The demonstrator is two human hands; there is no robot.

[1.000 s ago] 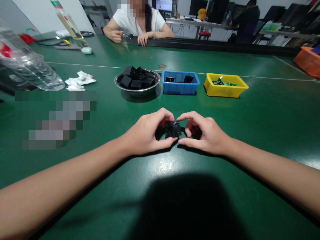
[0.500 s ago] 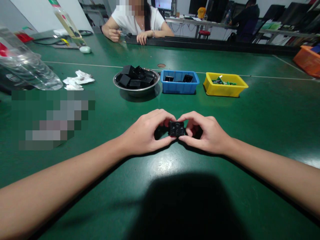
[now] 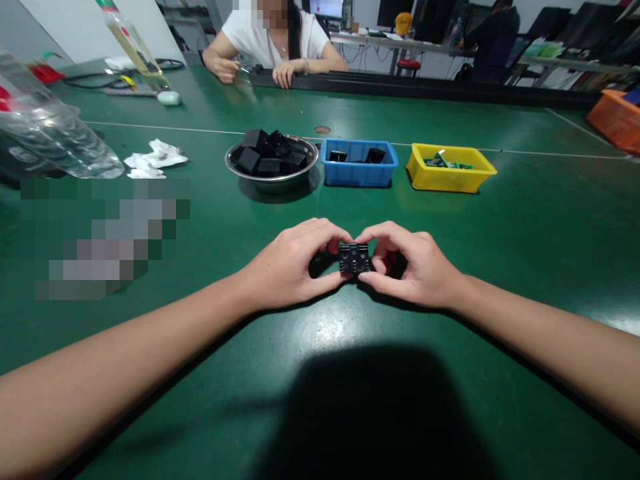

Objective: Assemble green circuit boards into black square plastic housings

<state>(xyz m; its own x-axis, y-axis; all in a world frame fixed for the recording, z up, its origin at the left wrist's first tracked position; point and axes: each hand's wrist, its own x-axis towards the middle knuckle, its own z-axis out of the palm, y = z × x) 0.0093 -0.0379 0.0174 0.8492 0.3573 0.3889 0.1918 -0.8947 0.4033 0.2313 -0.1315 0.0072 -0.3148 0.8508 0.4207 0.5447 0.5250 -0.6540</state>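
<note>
A small black plastic part (image 3: 354, 259) is pinched between both my hands just above the green table (image 3: 525, 240). My left hand (image 3: 293, 267) grips its left side with thumb and curled fingers. My right hand (image 3: 407, 263) grips its right side the same way. The part's flat face with small holes is turned towards me. Beyond my hands stand a metal bowl (image 3: 271, 175) heaped with several black parts, a blue bin (image 3: 359, 171) holding two black parts, and a yellow bin (image 3: 450, 177) with green pieces.
A clear plastic bottle (image 3: 55, 130) lies at the far left, with crumpled white tissue (image 3: 153, 160) beside it. Across the table a person in a white shirt (image 3: 273, 43) works with both hands. An orange crate (image 3: 617, 120) sits at the far right.
The black part has turned in my fingers from tilted to face-on, and my right hand has closed onto it. Both hands stay in the same spot.
</note>
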